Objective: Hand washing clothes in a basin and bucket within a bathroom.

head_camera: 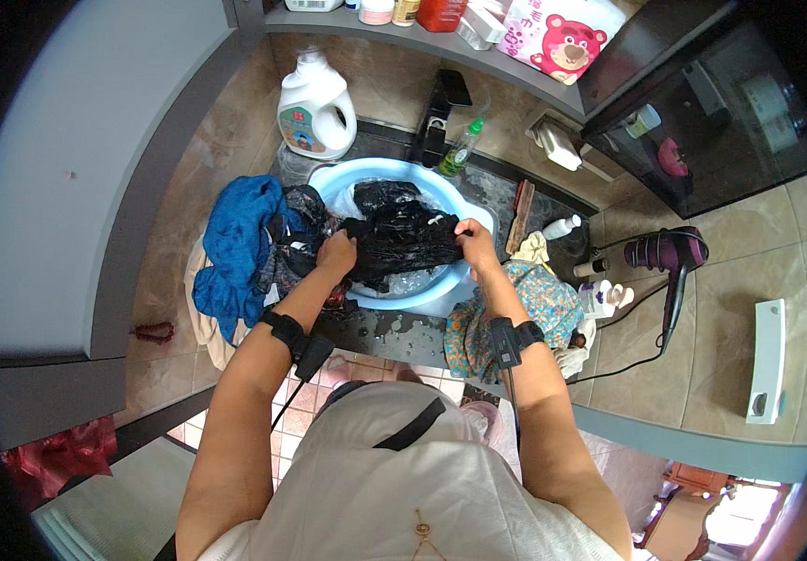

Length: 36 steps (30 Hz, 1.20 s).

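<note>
A wet black garment [407, 242] is stretched between my two hands over a light blue plastic basin [438, 291] of sudsy water. My left hand [338, 252] grips its left end near the basin's left rim. At the right rim, my right hand [475, 245] pinches the other end. More dark cloth lies in the water behind it. Left of the basin are a blue cloth [242, 245] and a dark patterned cloth [305, 210]. A floral-patterned cloth [543, 298] is heaped by my right forearm.
Behind the basin stand a white detergent jug [316, 109], a black faucet [435, 126] and a green-capped bottle [462, 147]. A wooden-backed brush [520, 221] and a small white bottle [562, 226] lie at the right. A purple hair dryer [666, 256] hangs on the wall. Water drops dot the dark counter edge [393, 336].
</note>
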Each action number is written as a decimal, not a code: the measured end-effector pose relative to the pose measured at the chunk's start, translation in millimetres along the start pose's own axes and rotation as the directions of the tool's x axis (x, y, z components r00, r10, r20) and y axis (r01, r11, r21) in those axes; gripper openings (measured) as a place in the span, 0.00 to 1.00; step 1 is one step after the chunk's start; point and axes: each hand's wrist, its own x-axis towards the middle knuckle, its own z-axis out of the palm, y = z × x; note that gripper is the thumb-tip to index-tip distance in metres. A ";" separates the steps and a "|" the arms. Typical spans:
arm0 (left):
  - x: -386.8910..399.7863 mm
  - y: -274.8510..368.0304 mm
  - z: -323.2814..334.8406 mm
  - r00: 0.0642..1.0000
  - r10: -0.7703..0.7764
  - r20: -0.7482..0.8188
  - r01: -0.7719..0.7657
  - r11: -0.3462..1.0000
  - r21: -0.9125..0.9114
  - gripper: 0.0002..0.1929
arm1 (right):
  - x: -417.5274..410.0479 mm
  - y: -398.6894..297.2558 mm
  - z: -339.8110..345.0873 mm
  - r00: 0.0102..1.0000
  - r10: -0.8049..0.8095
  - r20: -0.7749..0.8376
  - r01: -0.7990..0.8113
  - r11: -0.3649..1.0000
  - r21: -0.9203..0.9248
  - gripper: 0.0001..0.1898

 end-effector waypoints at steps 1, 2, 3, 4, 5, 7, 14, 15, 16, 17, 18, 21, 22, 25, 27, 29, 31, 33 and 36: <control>0.8 -3.9 -2.2 1.000 -0.005 -0.002 0.005 1.000 -0.002 0.15 | 1.7 2.2 -2.6 0.999 -0.046 -0.009 0.045 0.995 -0.086 0.11; 2.1 -7.1 -4.4 0.999 -0.007 0.054 0.004 0.999 0.051 0.15 | 2.5 4.4 -6.6 0.999 -0.048 -0.004 0.047 0.995 -0.088 0.11; -0.1 -6.0 -8.7 0.994 -0.011 0.113 -0.001 0.995 0.103 0.16 | 0.8 2.7 -10.8 0.997 -0.080 -0.014 0.075 0.968 -0.239 0.14; -5.0 -3.8 -10.3 0.993 -0.013 0.114 0.001 0.995 0.101 0.16 | -1.3 1.6 -12.2 0.993 -0.115 -0.020 0.098 0.918 -0.385 0.17; -11.6 -0.1 -9.4 0.999 -0.007 0.053 0.000 0.993 0.122 0.23 | -3.8 1.1 -11.2 0.993 -0.114 -0.019 0.098 0.917 -0.388 0.17; -23.0 12.6 -9.5 1.000 0.007 -0.005 -0.007 0.990 0.139 0.31 | -8.4 1.6 -12.5 0.992 -0.122 -0.023 0.095 0.863 -0.497 0.22; -22.1 22.2 9.2 0.811 0.518 0.273 -0.585 0.736 0.341 0.31 | -24.1 -11.7 -3.6 0.992 -0.111 0.063 0.125 0.758 -0.640 0.21; -22.2 27.1 10.5 0.806 0.523 0.276 -0.591 0.733 0.337 0.31 | -27.4 -8.4 -5.3 0.992 -0.111 0.062 0.121 0.671 -0.732 0.20; -22.3 32.4 11.9 0.843 0.437 0.315 -0.528 0.785 0.324 0.29 | -32.7 -4.4 -7.1 0.981 -0.190 0.049 0.158 0.615 -0.773 0.19; -22.5 37.0 12.8 0.869 0.346 0.355 -0.459 0.831 0.315 0.28 | -37.4 -0.7 -8.8 0.981 -0.187 0.043 0.151 0.614 -0.775 0.19; -23.0 36.9 15.4 0.897 0.359 0.259 -0.434 0.829 0.352 0.27 | -44.6 -5.1 -7.6 0.969 -0.243 0.030 0.167 0.563 -0.810 0.18; -17.7 41.3 16.5 0.922 0.230 0.310 -0.363 0.792 0.491 0.26 | -47.5 0.1 -3.4 0.936 -0.351 0.022 0.211 0.511 -0.833 0.16; -20.0 44.1 14.3 0.915 0.283 0.288 -0.397 0.760 0.515 0.19 | -47.5 3.7 -3.6 0.902 -0.431 0.034 0.274 0.509 -0.816 0.16; -8.5 38.2 13.9 0.919 0.330 0.216 -0.394 0.779 0.488 0.12 | -48.0 1.7 4.4 0.842 -0.536 0.057 0.363 0.485 -0.796 0.16; -5.4 37.8 3.8 0.918 0.374 0.131 -0.393 0.815 0.426 0.10 | -49.9 -3.7 7.4 0.840 -0.535 0.093 0.401 0.495 -0.771 0.16; -5.0 50.1 -11.9 0.875 0.478 -0.074 -0.453 0.863 0.223 0.11 | -45.5 -3.1 6.9 0.833 -0.546 0.092 0.397 0.473 -0.786 0.15; 2.6 53.0 -22.3 0.858 0.501 -0.114 -0.489 0.865 0.117 0.12 | -42.7 -9.3 16.7 0.873 -0.469 0.131 0.418 0.585 -0.695 0.14; 6.6 55.1 -30.6 0.787 0.581 -0.209 -0.614 0.773 -0.159 0.12 | -41.9 -17.1 29.8 0.914 -0.370 0.166 0.377 0.627 -0.682 0.16; -9.3 82.9 -52.1 0.766 0.619 -0.175 -0.642 0.719 -0.268 0.14 | -39.2 -18.6 41.1 0.968 -0.136 0.209 0.248 0.610 -0.753 0.29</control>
